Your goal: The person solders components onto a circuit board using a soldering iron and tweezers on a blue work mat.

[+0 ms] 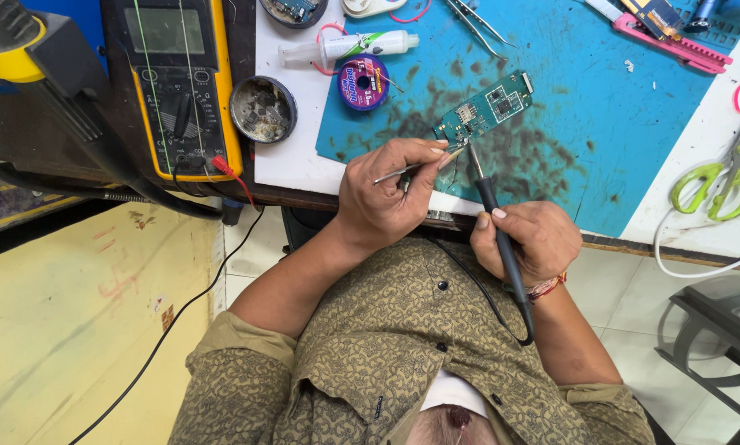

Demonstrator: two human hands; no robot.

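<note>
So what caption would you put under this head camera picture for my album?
Left hand holds tweezers and right hand a soldering iron against a green circuit board on a blue mat.

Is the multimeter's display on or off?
Off, apparently: the yellow multimeter shows a blank grey screen with no digits visible, though its red lead is plugged in at the bottom.
</note>
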